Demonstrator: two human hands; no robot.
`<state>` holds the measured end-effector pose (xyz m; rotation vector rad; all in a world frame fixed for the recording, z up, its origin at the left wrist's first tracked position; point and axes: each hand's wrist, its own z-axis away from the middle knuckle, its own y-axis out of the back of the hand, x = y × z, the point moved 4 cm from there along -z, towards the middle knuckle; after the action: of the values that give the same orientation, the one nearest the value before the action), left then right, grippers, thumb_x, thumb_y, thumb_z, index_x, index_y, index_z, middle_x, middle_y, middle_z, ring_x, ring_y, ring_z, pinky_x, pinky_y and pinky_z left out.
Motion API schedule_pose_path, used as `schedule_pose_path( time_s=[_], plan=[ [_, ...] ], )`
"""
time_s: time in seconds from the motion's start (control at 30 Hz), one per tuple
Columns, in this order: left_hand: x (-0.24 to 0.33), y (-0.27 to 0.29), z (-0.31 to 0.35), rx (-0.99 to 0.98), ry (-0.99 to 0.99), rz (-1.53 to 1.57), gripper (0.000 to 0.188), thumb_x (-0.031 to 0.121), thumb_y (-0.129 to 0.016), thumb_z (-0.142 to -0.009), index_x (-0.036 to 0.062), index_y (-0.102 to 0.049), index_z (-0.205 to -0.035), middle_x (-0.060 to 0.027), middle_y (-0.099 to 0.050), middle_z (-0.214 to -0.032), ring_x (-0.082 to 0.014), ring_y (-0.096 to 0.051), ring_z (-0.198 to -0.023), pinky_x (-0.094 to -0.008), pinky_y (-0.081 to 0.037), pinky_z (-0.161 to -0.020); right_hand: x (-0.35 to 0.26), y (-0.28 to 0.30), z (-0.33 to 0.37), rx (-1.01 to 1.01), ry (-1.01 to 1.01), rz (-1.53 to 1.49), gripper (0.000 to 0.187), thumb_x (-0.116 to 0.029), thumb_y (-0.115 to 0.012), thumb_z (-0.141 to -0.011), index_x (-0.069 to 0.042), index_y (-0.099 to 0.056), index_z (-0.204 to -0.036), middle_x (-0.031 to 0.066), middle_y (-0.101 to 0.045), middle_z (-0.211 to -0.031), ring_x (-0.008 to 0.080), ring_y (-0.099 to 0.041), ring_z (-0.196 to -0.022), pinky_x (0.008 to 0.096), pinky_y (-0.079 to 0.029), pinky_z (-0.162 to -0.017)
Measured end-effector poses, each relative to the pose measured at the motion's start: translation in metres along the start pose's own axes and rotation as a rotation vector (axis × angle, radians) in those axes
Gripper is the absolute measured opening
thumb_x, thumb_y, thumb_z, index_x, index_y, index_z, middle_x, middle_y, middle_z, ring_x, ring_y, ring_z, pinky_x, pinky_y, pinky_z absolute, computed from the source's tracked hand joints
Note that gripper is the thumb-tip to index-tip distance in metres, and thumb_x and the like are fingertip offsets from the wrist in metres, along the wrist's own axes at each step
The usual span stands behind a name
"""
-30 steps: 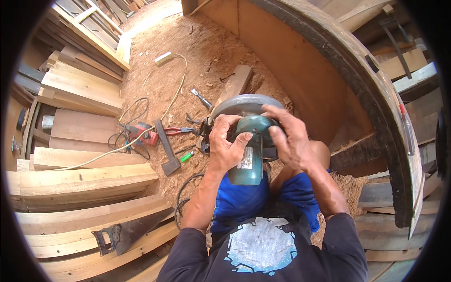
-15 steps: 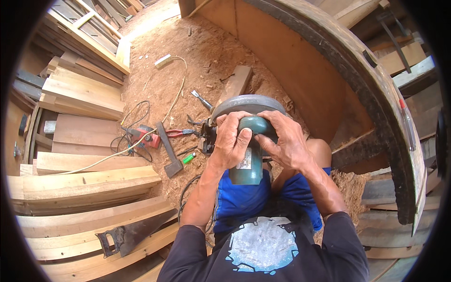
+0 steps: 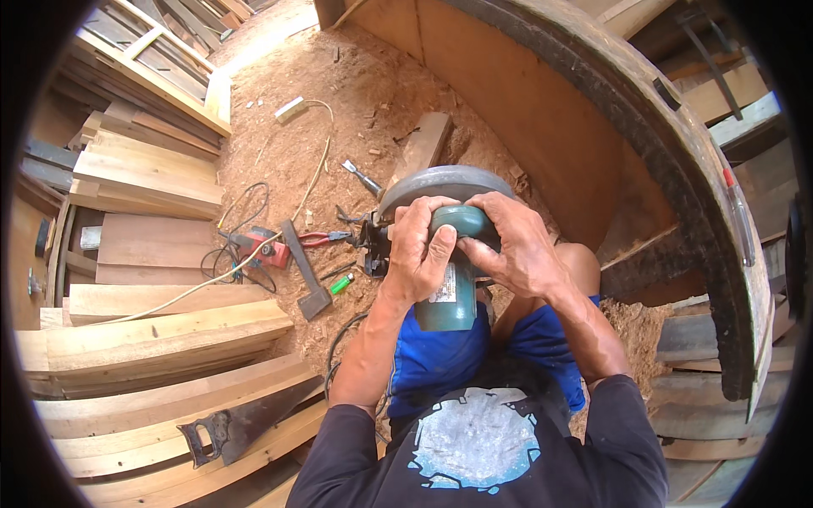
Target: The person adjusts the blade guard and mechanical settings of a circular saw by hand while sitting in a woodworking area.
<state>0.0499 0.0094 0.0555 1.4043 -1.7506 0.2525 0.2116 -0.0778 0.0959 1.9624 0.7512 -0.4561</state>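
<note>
My left hand point(image 3: 417, 252) and my right hand point(image 3: 527, 247) are both closed around the teal-green body of a circular saw point(image 3: 449, 306), held above my lap. Their thumbs rest on the near side of its rounded top. A round grey guard point(image 3: 445, 179) rises just beyond my fingers; any blade in it is hidden. Black metal parts point(image 3: 371, 241) stick out left of my left hand. Further left on the sawdust lie a hammer point(image 3: 303, 269), pliers with red handles point(image 3: 326, 240), a chisel point(image 3: 362, 179) and a small green lighter point(image 3: 342, 284).
A red power tool point(image 3: 262, 247) lies among cords near a white power strip point(image 3: 290, 108). Stacked planks point(image 3: 161, 334) line the left side, with a handsaw point(image 3: 241, 423) on them. A large curved wooden panel point(image 3: 525, 118) stands at the right. A wood block point(image 3: 428, 140) lies ahead.
Both hands keep the same hold on the circular saw, which has barely shifted. The whole view has tilted slightly; the tools on the ground lie as before.
</note>
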Motion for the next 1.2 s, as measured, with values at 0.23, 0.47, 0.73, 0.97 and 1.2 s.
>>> schedule_pose_path(
  time_s=[0.23,0.47,0.73,0.97,1.2],
  plan=[
    [-0.003,0.000,-0.008,-0.014,0.000,0.094,0.031,0.032,-0.060,-0.106,0.0042,-0.071,-0.114,-0.0132,-0.073,-0.105,-0.0322,-0.063,-0.093,-0.0425,-0.047,-0.088,0.001,-0.004,0.003,0.045,0.052,0.079,0.047,-0.024,-0.080,-0.087,0.000,-0.066,-0.125,0.0213,-0.071,-0.111,0.0438,-0.070,-0.103,0.0524,-0.056,-0.090],
    [-0.013,-0.004,-0.004,-0.007,0.039,0.180,0.035,0.036,-0.059,-0.108,0.0034,-0.070,-0.115,-0.0133,-0.073,-0.105,-0.0309,-0.062,-0.092,-0.0422,-0.048,-0.087,0.001,0.002,-0.002,-0.055,0.030,0.021,0.044,-0.024,-0.080,-0.090,-0.003,-0.067,-0.127,0.0209,-0.071,-0.114,0.0433,-0.069,-0.108,0.0517,-0.055,-0.094],
    [-0.017,-0.003,-0.012,-0.036,0.078,0.173,0.037,0.038,-0.059,-0.109,0.0033,-0.069,-0.119,-0.0129,-0.072,-0.104,-0.0302,-0.061,-0.092,-0.0419,-0.048,-0.087,0.013,-0.008,0.001,0.022,0.025,0.092,0.051,-0.025,-0.080,-0.091,0.001,-0.064,-0.132,0.0233,-0.072,-0.121,0.0444,-0.069,-0.114,0.0524,-0.054,-0.100],
    [-0.018,-0.003,-0.010,-0.048,0.132,0.200,0.039,0.041,-0.059,-0.110,0.0039,-0.069,-0.119,-0.0126,-0.071,-0.102,-0.0284,-0.061,-0.091,-0.0408,-0.049,-0.086,0.014,0.000,-0.004,-0.002,0.061,-0.025,0.047,-0.023,-0.077,-0.092,0.001,-0.066,-0.131,0.0236,-0.072,-0.124,0.0444,-0.069,-0.116,0.0512,-0.054,-0.101],
    [-0.018,-0.005,-0.009,-0.039,0.106,0.159,0.039,0.040,-0.058,-0.110,0.0046,-0.069,-0.120,-0.0127,-0.071,-0.102,-0.0293,-0.061,-0.091,-0.0412,-0.049,-0.085,0.010,0.002,-0.005,-0.055,-0.144,-0.011,0.044,-0.029,-0.079,-0.090,-0.002,-0.068,-0.123,0.0230,-0.074,-0.112,0.0427,-0.072,-0.106,0.0507,-0.056,-0.092]
  ],
)
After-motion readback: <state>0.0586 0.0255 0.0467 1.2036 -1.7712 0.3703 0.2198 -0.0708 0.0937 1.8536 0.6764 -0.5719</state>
